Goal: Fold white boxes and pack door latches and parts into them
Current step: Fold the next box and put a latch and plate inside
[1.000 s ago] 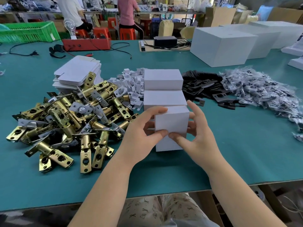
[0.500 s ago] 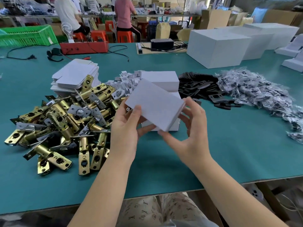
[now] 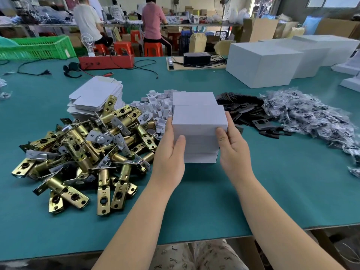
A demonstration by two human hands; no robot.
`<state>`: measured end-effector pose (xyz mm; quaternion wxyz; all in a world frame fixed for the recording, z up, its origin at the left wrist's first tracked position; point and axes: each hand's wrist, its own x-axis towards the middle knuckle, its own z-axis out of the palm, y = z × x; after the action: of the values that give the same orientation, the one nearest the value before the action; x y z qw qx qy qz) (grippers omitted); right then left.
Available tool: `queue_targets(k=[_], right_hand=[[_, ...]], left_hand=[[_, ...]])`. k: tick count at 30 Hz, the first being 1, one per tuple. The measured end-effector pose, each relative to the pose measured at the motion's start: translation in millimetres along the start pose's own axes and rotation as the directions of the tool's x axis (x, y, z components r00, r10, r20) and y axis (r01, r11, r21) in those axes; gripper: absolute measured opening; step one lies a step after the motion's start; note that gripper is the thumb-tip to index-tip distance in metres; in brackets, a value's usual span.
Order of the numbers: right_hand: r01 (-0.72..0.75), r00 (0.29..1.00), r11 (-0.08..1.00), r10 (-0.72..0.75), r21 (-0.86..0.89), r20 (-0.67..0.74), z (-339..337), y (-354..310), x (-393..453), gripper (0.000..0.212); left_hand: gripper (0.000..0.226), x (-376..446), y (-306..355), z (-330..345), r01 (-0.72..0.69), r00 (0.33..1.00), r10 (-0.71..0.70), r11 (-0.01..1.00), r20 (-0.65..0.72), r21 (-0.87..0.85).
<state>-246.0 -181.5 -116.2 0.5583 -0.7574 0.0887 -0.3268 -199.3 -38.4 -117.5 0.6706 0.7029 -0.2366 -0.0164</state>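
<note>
Holding a folded white box [image 3: 199, 118] between left hand [image 3: 170, 152] and right hand [image 3: 232, 151], fingers straight along its short sides, thumbs flat on the front. Sitting atop a stack of closed boxes [image 3: 200, 151] near the middle of the teal tabletop [image 3: 272, 191] (toward the near edge). Piled just left: brass door latches [image 3: 81, 152]. Behind those, flat box blanks [image 3: 95, 96]. Toward the right edge, bagged parts [image 3: 311, 114].
</note>
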Motion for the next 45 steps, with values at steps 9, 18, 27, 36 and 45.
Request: queue_targets(k=[9, 18, 27, 36, 45], right_hand=[[-0.020, 1.000, 1.000, 0.020, -0.006, -0.007, 4.5, 8.5, -1.7, 0.060], [-0.056, 0.997, 0.996, 0.060, -0.072, 0.054, 8.0, 14.7, 4.0, 0.047], [-0.439, 0.896, 0.781, 0.342, 0.445, 0.284, 7.8, 13.9, 8.2, 0.047], [-0.515, 0.849, 0.792, 0.420, 0.328, 0.319, 10.0, 26.5, 3.5, 0.076], [-0.409, 0.890, 0.855, 0.297, 0.318, 0.346, 16.0, 30.7, 9.4, 0.085]], left_hand=[[0.070, 8.8, -2.2, -2.0, 0.046, 0.998, -0.044, 0.997, 0.038, -0.063], [0.060, 4.9, 3.7, 3.8, 0.006, 0.999, -0.003, 0.996, 0.034, -0.086], [0.070, 10.8, -8.2, 1.7, 0.251, 0.968, -0.231, 0.918, 0.101, -0.306], [0.061, 10.1, -12.1, 2.6, 0.327, 0.944, -0.301, 0.811, 0.133, -0.486], [0.056, 15.8, -15.1, -0.6, 0.281, 0.960, -0.250, 0.812, 0.130, -0.512]])
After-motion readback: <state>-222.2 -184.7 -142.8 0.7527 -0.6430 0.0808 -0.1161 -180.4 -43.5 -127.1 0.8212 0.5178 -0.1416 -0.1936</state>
